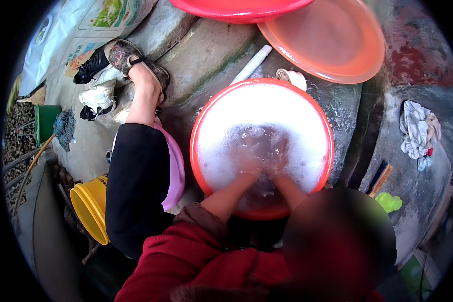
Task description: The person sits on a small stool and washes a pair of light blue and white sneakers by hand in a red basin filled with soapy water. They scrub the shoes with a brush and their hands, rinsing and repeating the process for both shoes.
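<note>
A round orange-red basin stands in front of me, filled with water and thick white suds. Both sleeves are pushed up, and my forearms reach in over the near rim. My left hand and my right hand are under the cloudy water, close together in the gap in the foam. Their fingers are blurred by water and bubbles. Whether they grip anything beneath the surface does not show.
Beyond the basin are a white ribbed hose, a small white round fitting, a red basin and an orange basin. A pink basin, shoes and yellow bucket lie left; crumpled cloths and a brush right.
</note>
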`<state>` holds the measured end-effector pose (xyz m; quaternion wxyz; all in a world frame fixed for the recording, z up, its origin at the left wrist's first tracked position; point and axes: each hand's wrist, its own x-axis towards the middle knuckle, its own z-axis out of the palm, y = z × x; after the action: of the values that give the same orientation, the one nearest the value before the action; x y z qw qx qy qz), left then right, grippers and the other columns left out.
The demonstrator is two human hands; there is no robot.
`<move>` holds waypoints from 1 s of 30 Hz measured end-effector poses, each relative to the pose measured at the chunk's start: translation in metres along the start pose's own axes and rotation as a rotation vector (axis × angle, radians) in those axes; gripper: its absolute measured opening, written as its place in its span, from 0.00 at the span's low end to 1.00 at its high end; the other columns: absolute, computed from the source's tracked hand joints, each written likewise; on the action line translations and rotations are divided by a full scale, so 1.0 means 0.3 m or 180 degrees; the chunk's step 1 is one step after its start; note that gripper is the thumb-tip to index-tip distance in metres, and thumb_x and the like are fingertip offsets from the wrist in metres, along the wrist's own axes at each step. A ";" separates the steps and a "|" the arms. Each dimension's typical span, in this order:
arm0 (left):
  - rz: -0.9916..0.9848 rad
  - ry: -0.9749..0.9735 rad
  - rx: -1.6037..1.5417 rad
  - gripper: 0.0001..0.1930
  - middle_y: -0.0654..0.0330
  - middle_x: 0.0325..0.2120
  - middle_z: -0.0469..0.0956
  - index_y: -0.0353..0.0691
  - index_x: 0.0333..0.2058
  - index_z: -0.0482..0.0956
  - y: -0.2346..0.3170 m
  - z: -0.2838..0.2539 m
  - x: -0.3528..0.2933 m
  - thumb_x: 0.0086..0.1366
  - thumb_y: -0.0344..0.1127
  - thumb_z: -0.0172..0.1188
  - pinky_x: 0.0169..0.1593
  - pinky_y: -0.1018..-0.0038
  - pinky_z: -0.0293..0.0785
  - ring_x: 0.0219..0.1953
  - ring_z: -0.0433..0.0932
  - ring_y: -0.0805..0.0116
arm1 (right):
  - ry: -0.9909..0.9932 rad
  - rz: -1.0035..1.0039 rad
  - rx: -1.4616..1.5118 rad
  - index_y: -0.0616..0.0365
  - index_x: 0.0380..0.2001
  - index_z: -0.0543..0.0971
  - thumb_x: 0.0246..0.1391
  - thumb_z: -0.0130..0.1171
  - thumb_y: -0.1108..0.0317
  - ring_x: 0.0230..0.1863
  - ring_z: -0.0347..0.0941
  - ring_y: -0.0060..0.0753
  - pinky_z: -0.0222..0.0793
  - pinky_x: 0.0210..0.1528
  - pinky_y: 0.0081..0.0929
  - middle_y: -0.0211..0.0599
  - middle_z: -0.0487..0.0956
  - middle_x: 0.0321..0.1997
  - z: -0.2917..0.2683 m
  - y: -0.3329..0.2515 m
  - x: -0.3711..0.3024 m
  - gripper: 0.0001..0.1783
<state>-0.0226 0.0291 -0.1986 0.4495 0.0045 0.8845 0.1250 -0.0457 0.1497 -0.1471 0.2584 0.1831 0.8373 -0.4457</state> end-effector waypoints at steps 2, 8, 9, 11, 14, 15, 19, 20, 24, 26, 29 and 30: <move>0.0081 -0.0132 -0.0071 0.24 0.43 0.44 0.77 0.45 0.53 0.74 0.035 -0.087 -0.015 0.57 0.43 0.60 0.54 0.54 0.71 0.50 0.76 0.45 | -0.0317 0.0071 -0.0243 0.64 0.69 0.54 0.45 0.64 0.42 0.58 0.72 0.53 0.64 0.62 0.46 0.53 0.66 0.66 -0.010 0.056 0.048 0.56; -0.0180 0.0388 -0.1060 0.41 0.36 0.51 0.69 0.53 0.64 0.59 0.051 -0.320 -0.159 0.52 0.47 0.67 0.57 0.53 0.68 0.54 0.70 0.40 | -0.0670 -0.0568 -0.2048 0.61 0.71 0.46 0.43 0.68 0.46 0.61 0.68 0.57 0.65 0.62 0.45 0.59 0.67 0.64 -0.126 -0.107 0.019 0.61; -0.0293 0.0599 -0.1403 0.44 0.35 0.52 0.67 0.54 0.66 0.57 0.056 -0.360 -0.218 0.51 0.48 0.68 0.58 0.53 0.67 0.55 0.69 0.39 | -0.0301 -0.0437 -0.1714 0.58 0.72 0.45 0.41 0.69 0.44 0.60 0.69 0.58 0.65 0.61 0.46 0.60 0.68 0.62 -0.154 -0.129 -0.012 0.63; -0.0488 0.1092 -0.1959 0.50 0.32 0.55 0.65 0.56 0.69 0.52 0.093 -0.440 -0.351 0.50 0.50 0.70 0.59 0.53 0.66 0.57 0.67 0.37 | 0.0262 -0.0246 -0.1357 0.52 0.73 0.42 0.38 0.71 0.43 0.56 0.71 0.59 0.66 0.59 0.48 0.62 0.70 0.59 -0.208 -0.199 -0.108 0.67; -0.0703 0.1932 -0.1815 0.59 0.34 0.54 0.60 0.63 0.71 0.41 0.151 -0.449 -0.492 0.46 0.48 0.74 0.59 0.52 0.65 0.56 0.65 0.35 | 0.0553 -0.0106 -0.1160 0.44 0.73 0.38 0.34 0.73 0.42 0.54 0.72 0.61 0.68 0.57 0.49 0.65 0.70 0.57 -0.262 -0.319 -0.257 0.71; -0.0647 0.2102 -0.1785 0.60 0.35 0.53 0.60 0.63 0.71 0.40 0.152 -0.450 -0.511 0.46 0.47 0.74 0.58 0.52 0.66 0.55 0.65 0.36 | 0.0466 -0.0094 -0.0997 0.41 0.73 0.37 0.33 0.73 0.42 0.56 0.71 0.61 0.68 0.57 0.49 0.66 0.69 0.58 -0.288 -0.339 -0.275 0.72; -0.0168 0.2665 -0.2100 0.61 0.36 0.57 0.56 0.68 0.71 0.41 0.116 -0.441 -0.559 0.45 0.43 0.76 0.60 0.46 0.62 0.60 0.61 0.36 | 0.0923 -0.0485 -0.1052 0.39 0.73 0.38 0.33 0.75 0.45 0.56 0.71 0.62 0.71 0.53 0.49 0.67 0.69 0.59 -0.319 -0.401 -0.368 0.71; -0.0101 0.2763 -0.2116 0.61 0.36 0.56 0.57 0.69 0.71 0.42 0.120 -0.438 -0.579 0.44 0.42 0.76 0.59 0.46 0.62 0.59 0.61 0.36 | 0.1062 -0.0610 -0.1052 0.39 0.73 0.40 0.33 0.75 0.49 0.54 0.71 0.63 0.70 0.54 0.51 0.65 0.68 0.60 -0.312 -0.396 -0.391 0.70; -0.0173 0.2565 -0.1942 0.60 0.35 0.56 0.57 0.69 0.71 0.43 0.138 -0.459 -0.651 0.45 0.41 0.76 0.58 0.47 0.64 0.59 0.61 0.35 | 0.1308 -0.0876 -0.0954 0.39 0.73 0.45 0.33 0.76 0.56 0.56 0.66 0.61 0.67 0.56 0.54 0.58 0.71 0.53 -0.291 -0.409 -0.460 0.66; -0.0214 0.2438 -0.1914 0.60 0.34 0.56 0.57 0.69 0.71 0.43 0.145 -0.475 -0.673 0.45 0.42 0.76 0.58 0.47 0.64 0.60 0.61 0.34 | 0.1322 -0.0884 -0.0980 0.40 0.73 0.43 0.33 0.75 0.53 0.53 0.67 0.60 0.66 0.56 0.52 0.58 0.71 0.52 -0.281 -0.387 -0.453 0.67; -0.0232 0.2489 -0.1686 0.59 0.34 0.57 0.56 0.70 0.71 0.43 0.149 -0.453 -0.649 0.46 0.43 0.76 0.58 0.47 0.65 0.60 0.61 0.35 | 0.1329 -0.0934 -0.0966 0.42 0.73 0.44 0.33 0.75 0.54 0.52 0.67 0.59 0.65 0.55 0.52 0.58 0.71 0.50 -0.272 -0.363 -0.436 0.67; -0.0254 0.2511 -0.1653 0.59 0.34 0.58 0.56 0.70 0.71 0.43 0.145 -0.441 -0.635 0.46 0.44 0.76 0.57 0.47 0.65 0.60 0.61 0.35 | 0.1322 -0.0952 -0.0956 0.42 0.73 0.45 0.33 0.75 0.55 0.52 0.67 0.59 0.65 0.54 0.52 0.59 0.71 0.50 -0.268 -0.357 -0.431 0.66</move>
<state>-0.0189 0.0195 0.0371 0.0699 -0.1897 0.9267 0.3168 -0.0216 0.1501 0.0375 0.0372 0.1046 0.9465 -0.3029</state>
